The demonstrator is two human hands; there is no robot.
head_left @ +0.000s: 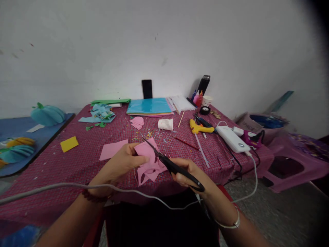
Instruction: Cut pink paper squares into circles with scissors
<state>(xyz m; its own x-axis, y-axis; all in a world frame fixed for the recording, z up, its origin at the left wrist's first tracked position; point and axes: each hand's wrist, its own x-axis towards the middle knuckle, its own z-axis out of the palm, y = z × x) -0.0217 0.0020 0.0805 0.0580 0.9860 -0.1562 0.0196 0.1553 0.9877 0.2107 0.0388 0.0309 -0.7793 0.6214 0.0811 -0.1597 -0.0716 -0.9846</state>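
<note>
My left hand [125, 158] pinches a piece of pink paper [147, 151] between thumb and fingers, near the front of the table. Black-handled scissors [177, 168] sit in my right hand [191, 173], their blades lying across the pink paper. Pink offcuts [151, 170] with curved cut edges hang just below the held piece. Left of it lies a flat pink sheet [113, 150]. Farther back rest some rounded pink pieces [137, 122], beside a tipped white paper cup [166, 124].
A yellow glue gun [200, 127], a white power bank [232, 139] and a red pencil [187, 143] lie to the right. A white cable [128, 190] crosses in front of my forearms. Crumpled blue paper [100, 112] and a yellow piece [69, 144] are at left. Blue sheets [149, 105] lie behind.
</note>
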